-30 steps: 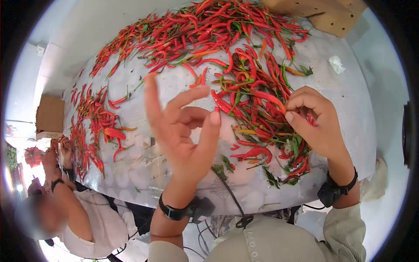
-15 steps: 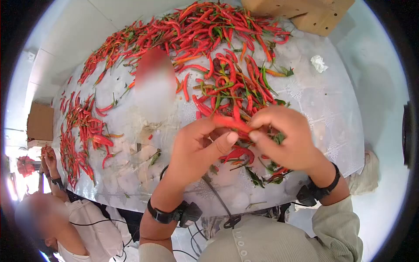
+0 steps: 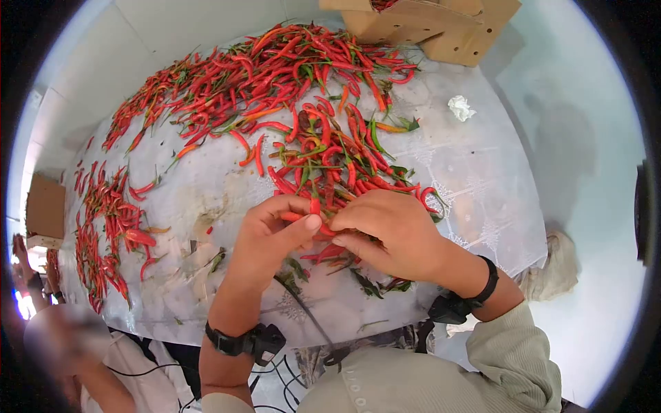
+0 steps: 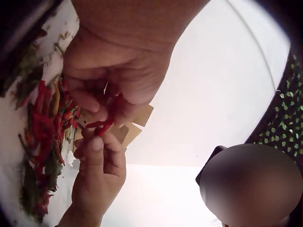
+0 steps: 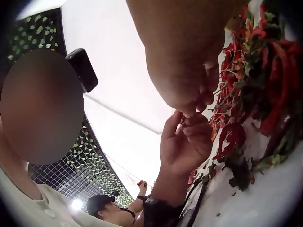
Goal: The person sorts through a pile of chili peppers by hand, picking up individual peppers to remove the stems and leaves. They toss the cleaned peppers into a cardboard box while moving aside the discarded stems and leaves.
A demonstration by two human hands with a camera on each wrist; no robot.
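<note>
Both hands meet over the near edge of a pile of red chili peppers (image 3: 330, 148). My left hand (image 3: 258, 241) pinches a red chili pepper (image 4: 106, 127) between thumb and fingers, and a short red end sticks up beside the thumb tip. Knuckles up, my right hand (image 3: 396, 230) has its thumb and fingertips closed on the same chili from the other side. In the left wrist view the right hand (image 4: 98, 172) faces the left one, fingertips almost meeting. The right hand's fingers hide part of the chili in the head view.
More chilies (image 3: 227, 79) spread along the table's far side, and another heap (image 3: 107, 234) lies at left. Cardboard boxes (image 3: 454, 45) stand at the back right, near a crumpled white tissue (image 3: 461, 108). Loose leaves (image 3: 368, 282) lie in front. Another person (image 3: 103, 372) sits at left.
A second ago the left hand was spread and apart, while the right held a chili. The hands then came together on a chili and remain so. The head view has shifted, showing more of the boxes.
</note>
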